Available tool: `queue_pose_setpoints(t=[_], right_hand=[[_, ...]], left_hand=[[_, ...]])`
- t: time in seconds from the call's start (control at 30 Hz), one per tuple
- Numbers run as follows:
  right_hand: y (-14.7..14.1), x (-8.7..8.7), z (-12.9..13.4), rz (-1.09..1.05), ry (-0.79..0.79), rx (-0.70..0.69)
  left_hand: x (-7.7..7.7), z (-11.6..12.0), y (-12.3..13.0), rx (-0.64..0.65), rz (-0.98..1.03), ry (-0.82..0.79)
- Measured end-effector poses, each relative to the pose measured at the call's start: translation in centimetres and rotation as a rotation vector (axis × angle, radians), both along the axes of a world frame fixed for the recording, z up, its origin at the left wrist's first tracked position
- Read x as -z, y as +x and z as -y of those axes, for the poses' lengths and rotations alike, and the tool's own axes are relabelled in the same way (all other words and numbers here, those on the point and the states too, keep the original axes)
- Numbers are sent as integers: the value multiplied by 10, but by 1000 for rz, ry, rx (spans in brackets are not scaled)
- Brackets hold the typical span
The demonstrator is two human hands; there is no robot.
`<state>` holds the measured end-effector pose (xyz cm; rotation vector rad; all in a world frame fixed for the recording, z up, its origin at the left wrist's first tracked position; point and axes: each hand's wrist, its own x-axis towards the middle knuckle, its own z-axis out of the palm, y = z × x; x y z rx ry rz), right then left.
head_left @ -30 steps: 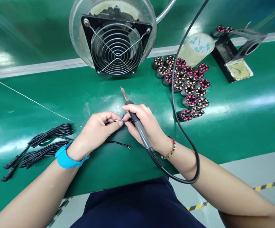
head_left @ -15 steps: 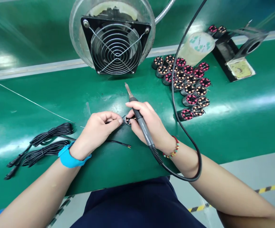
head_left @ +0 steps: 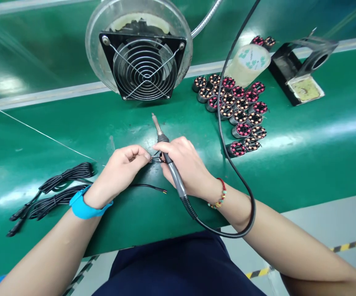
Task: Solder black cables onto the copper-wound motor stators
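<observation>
My right hand [head_left: 191, 164] is wrapped round a soldering iron [head_left: 177, 177], its metal tip pointing up and away over the bench. The same hand's fingertips also steady a small wound coil part [head_left: 160, 156], mostly hidden behind the iron and fingers. With thumb and forefinger, my left hand [head_left: 124, 164] pinches a black cable [head_left: 155, 159] right beside that part. Whether the cable's wires touch it is too small to tell. Below the hands, a second black cable end [head_left: 150, 187] with bared coloured wires lies on the bench.
Coiled black cables [head_left: 67, 176] lie at left, near a thin strand of solder wire [head_left: 42, 132]. A fan with a wire guard [head_left: 147, 76] stands at the back. Several coil parts [head_left: 241, 117], a tape roll [head_left: 248, 63] and an iron stand [head_left: 288, 78] are at right.
Both hands have shifted slightly left in view, and the iron's tip with them. The coil part is now more covered by the right fingers. The holds are the same.
</observation>
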<state>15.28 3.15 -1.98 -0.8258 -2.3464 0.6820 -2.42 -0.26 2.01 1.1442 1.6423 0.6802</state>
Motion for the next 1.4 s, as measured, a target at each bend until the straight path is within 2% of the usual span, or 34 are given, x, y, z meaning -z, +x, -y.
queue_pose_setpoints(t=[0.3,0.43,0.63,0.73,0.9,1.0,1.1,1.2,1.3,1.4], right_hand=[[-4,2,4,-48,54,37],[-4,0,1,-33,36,81],[-6,-3,1,-78,-20,70],[-7,-5,2,-109,-73,102],[-10,-4,4,-181,-125,162],[-11,-2,4,-220,-120,179],[-7,-2,3,-270,-138,208],[-3,-2,1,-242,-133,196],[0,-2,0,-161,-101,130],[0,-2,-1,-54,-48,98]], left_hand=[[2,1,0,-15,31,7],[6,3,1,-22,-16,29],[4,4,2,-12,-63,72],[3,5,1,63,-110,123],[6,7,5,290,-270,276],[8,8,8,317,-333,312],[9,7,5,238,-298,328],[4,5,-5,29,-269,361],[-14,4,-22,-199,-239,368],[-43,10,-50,-238,-391,376]])
